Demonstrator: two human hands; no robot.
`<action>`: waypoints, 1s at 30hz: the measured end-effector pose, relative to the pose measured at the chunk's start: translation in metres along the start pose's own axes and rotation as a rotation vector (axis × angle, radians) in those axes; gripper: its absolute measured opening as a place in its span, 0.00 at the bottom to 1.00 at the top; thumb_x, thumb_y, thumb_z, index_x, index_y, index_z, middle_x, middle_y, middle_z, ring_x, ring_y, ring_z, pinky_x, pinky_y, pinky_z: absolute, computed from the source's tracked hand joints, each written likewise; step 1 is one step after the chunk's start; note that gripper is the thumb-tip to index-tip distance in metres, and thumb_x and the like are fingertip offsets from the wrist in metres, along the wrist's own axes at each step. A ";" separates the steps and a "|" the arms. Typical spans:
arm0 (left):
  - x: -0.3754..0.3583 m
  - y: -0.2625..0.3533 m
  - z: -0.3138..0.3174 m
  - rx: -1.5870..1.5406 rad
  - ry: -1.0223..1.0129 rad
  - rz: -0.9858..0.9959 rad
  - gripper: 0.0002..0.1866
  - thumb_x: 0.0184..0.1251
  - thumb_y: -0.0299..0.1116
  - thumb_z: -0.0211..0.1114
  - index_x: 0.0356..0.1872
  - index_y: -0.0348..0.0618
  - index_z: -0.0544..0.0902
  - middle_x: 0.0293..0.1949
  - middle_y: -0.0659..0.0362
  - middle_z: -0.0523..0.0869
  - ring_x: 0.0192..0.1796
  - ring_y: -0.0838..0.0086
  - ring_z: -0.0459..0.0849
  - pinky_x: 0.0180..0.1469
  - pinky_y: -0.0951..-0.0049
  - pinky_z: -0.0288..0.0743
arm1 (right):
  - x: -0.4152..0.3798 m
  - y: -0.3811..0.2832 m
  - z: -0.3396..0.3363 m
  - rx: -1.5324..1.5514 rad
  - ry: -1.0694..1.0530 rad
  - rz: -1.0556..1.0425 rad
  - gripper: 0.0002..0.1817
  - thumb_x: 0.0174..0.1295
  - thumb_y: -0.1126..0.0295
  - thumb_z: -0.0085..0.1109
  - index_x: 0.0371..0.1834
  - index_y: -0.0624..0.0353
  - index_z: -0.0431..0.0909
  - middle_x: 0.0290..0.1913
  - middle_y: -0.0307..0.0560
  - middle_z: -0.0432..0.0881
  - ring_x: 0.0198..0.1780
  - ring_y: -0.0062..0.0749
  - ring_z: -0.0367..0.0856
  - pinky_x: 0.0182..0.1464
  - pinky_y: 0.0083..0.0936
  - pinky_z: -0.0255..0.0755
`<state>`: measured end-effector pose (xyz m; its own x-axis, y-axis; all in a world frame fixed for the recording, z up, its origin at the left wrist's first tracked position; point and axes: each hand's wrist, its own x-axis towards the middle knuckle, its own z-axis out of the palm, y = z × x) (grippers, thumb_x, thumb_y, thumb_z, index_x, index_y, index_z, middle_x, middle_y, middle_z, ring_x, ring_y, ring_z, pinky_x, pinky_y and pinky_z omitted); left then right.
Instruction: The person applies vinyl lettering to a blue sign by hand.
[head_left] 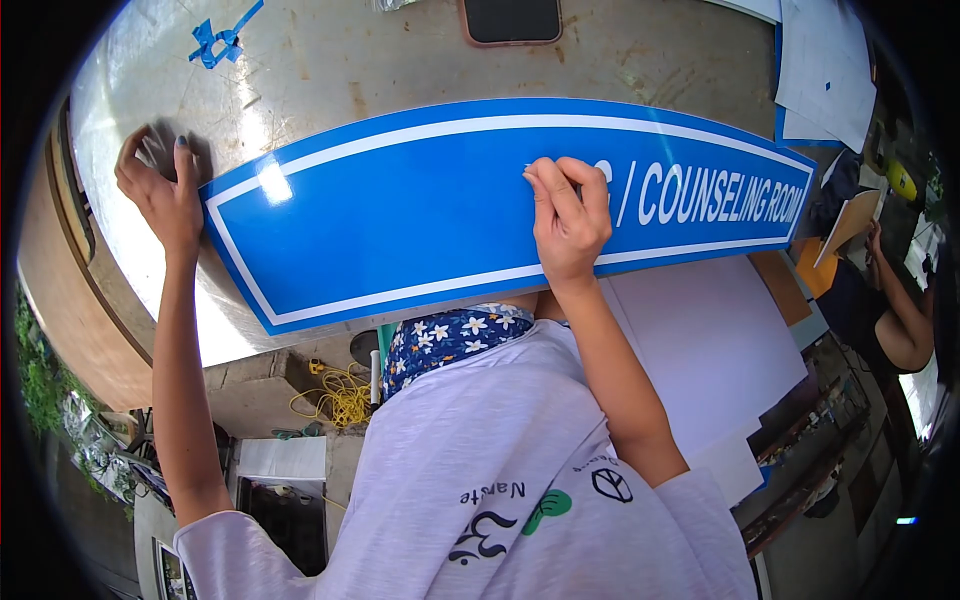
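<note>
A long blue sign (pixel 400 220) with a white border and white lettering ending in "/ COUNSELING ROOM" lies across a worn metal tabletop (pixel 330 70). My right hand (pixel 567 215) rests on the sign's middle with its fingertips pinched together at the lettering, covering some letters. What they pinch is too small to tell. My left hand (pixel 160 190) lies on the tabletop just past the sign's left end, fingers spread over a small grey crumpled piece (pixel 150 150). My lavender shirt and a floral cloth fill the bottom of the view.
Blue tape strips (pixel 220 40) stick to the table at the far left. A dark flat device (pixel 510 20) lies at the far edge and white sheets (pixel 825 70) at the far right. Another person (pixel 890 310) on the right holds a brown board (pixel 848 222). A yellow cord (pixel 335 395) lies below.
</note>
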<state>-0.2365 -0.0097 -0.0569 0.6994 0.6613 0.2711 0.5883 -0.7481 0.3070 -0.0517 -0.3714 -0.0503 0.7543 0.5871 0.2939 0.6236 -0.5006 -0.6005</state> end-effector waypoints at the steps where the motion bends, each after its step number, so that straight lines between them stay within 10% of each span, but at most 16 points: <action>1: 0.000 0.000 0.000 0.000 0.002 0.003 0.28 0.65 0.43 0.62 0.61 0.37 0.69 0.58 0.48 0.70 0.65 0.56 0.64 0.68 0.61 0.57 | 0.000 0.000 0.001 -0.005 -0.007 -0.008 0.11 0.51 0.77 0.71 0.38 0.61 0.83 0.35 0.41 0.77 0.33 0.33 0.75 0.34 0.25 0.73; 30: 0.000 0.001 0.003 0.025 0.021 -0.049 0.29 0.62 0.45 0.61 0.61 0.39 0.68 0.58 0.46 0.70 0.62 0.55 0.67 0.65 0.58 0.63 | 0.009 0.003 -0.003 0.090 -0.084 0.049 0.08 0.53 0.78 0.69 0.36 0.59 0.82 0.49 0.45 0.68 0.29 0.26 0.71 0.32 0.21 0.70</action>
<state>-0.2346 -0.0106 -0.0594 0.6607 0.6983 0.2756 0.6321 -0.7155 0.2976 -0.0422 -0.3700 -0.0473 0.7613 0.6163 0.2018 0.5627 -0.4732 -0.6778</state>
